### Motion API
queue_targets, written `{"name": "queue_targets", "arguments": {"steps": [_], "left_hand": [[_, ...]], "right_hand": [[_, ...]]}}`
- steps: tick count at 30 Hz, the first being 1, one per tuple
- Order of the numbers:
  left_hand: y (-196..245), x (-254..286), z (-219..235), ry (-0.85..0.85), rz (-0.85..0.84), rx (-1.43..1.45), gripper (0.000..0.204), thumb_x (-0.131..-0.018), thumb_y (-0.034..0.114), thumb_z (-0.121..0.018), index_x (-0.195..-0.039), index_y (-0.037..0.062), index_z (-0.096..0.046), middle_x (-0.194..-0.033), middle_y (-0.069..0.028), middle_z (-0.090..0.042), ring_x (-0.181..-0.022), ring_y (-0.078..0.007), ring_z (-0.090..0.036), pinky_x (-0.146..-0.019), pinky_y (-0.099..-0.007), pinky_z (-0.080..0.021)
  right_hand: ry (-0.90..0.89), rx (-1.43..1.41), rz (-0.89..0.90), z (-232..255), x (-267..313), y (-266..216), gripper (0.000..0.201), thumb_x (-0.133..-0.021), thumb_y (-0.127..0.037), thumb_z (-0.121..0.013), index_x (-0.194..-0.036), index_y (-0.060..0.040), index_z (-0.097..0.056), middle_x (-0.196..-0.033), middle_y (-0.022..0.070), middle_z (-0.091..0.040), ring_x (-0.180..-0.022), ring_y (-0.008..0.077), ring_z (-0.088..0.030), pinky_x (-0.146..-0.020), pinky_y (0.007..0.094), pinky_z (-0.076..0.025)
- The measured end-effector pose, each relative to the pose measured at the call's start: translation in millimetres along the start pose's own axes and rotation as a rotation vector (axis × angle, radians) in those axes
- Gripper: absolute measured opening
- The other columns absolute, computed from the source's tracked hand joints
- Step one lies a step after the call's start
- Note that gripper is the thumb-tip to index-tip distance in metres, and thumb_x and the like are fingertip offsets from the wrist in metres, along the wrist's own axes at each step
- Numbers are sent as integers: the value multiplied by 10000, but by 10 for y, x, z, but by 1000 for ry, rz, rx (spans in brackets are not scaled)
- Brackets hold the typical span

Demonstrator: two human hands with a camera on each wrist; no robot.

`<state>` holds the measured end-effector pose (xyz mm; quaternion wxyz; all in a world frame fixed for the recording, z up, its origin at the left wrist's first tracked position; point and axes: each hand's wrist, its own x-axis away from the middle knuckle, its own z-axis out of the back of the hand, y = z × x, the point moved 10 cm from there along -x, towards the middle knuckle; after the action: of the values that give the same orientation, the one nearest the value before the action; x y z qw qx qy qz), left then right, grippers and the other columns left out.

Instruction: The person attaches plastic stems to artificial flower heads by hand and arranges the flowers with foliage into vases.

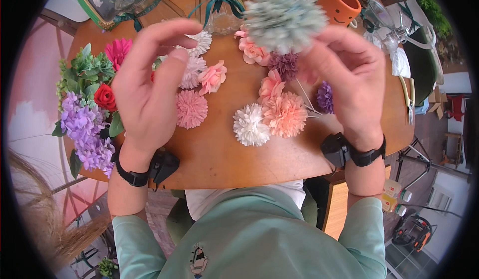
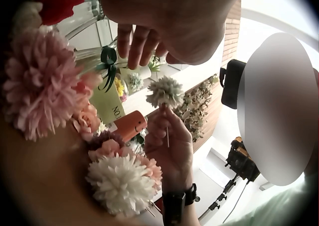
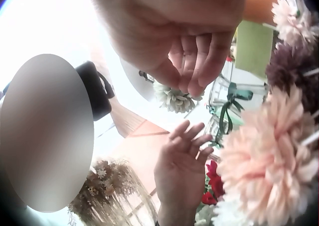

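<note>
My right hand pinches the short stem of a pale grey-green artificial pompom flower just below its head, raised over the table. In the left wrist view the bare stem end hangs below the fingers. My left hand is raised with nothing in it, fingers loosely bent, above a light pink pompom and a pink rose. Between the hands lie a white pompom, a peach pompom and a dusky purple one. A violet flower sits beside my right hand.
Glass vases with dark green ribbons stand at the back, near an orange pot with a smiling face. Purple hydrangeas, a red rose and greenery lie at the left edge. Pliers lie at the right edge of the wooden table.
</note>
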<state>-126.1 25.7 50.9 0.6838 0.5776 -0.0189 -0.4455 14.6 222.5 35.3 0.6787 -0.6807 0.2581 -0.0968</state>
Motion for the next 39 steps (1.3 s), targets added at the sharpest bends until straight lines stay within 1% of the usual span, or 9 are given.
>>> {"name": "queue_targets", "arguments": {"steps": [5,10,14,18,21,23,26,32,39], "left_hand": [[120,81,-376,-268,-229,-548,449,-756,16,-658,-1206,29,-655,-1196,-144,-673,-1160,-335,-630,-1032,-410,-487],[-76,212,-576,-497,-203,-707,412,-791,0,-670,-1201,39,-676,-1140,-114,-680,-1097,-337,-615,-997,-433,-478],[-119,187,-520,-429,-186,-666,387,-819,20,-701,-1205,36,-683,-1084,-103,-696,-1052,-321,-623,-957,-429,-486],[-107,167,-511,-379,-175,-607,358,-831,26,-719,-1188,23,-692,-1012,-105,-706,-1006,-316,-631,-931,-414,-495],[-60,147,-504,-355,-194,-603,342,-833,15,-717,-1174,17,-699,-996,-109,-707,-990,-316,-633,-917,-414,-500],[-35,148,-517,-348,-210,-602,337,-833,8,-715,-1170,17,-701,-994,-109,-707,-986,-315,-632,-911,-416,-501],[-42,180,-556,-377,-221,-619,300,-861,-3,-713,-1160,15,-711,-1003,-107,-715,-964,-301,-643,-869,-404,-513],[52,118,-453,-238,-233,-538,269,-907,-1,-714,-1176,1,-719,-1016,-131,-719,-958,-282,-665,-837,-367,-530],[-17,134,-537,-323,-170,-512,345,-860,13,-746,-1203,1,-708,-1059,-123,-714,-1012,-306,-654,-896,-393,-521]], "right_hand": [[68,123,60,397,-54,-184,149,-964,3,-727,-1108,39,-735,-953,60,-769,-843,77,-710,-761,223,-561],[58,590,168,520,157,-277,99,-828,-43,-793,-906,16,-784,-741,-19,-551,-680,89,-468,-610,275,-364],[96,721,-94,542,360,14,96,-839,-50,-780,-879,36,-775,-709,18,-569,-652,98,-494,-605,290,-405],[-25,954,-140,498,411,208,138,-823,-52,-772,-928,36,-779,-704,60,-677,-612,102,-530,-569,301,-430],[31,794,-156,586,437,150,132,-836,-69,-789,-940,11,-800,-714,41,-718,-598,72,-526,-549,280,-416],[162,694,-210,905,432,-4,124,-864,-113,-829,-963,-37,-832,-706,-20,-728,-605,8,-487,-531,240,-369],[304,1001,-171,1528,379,-201,221,-868,-173,-837,-1021,-15,-820,-758,22,-739,-601,52,-509,-560,264,-423],[-2,1310,-330,1710,352,251,497,-781,-336,-914,-1063,39,-751,-925,162,-761,-785,277,-732,-724,388,-556],[-55,1174,-455,1832,375,451,281,-805,-166,-880,-921,54,-749,-760,123,-732,-667,208,-700,-637,348,-543]]}}
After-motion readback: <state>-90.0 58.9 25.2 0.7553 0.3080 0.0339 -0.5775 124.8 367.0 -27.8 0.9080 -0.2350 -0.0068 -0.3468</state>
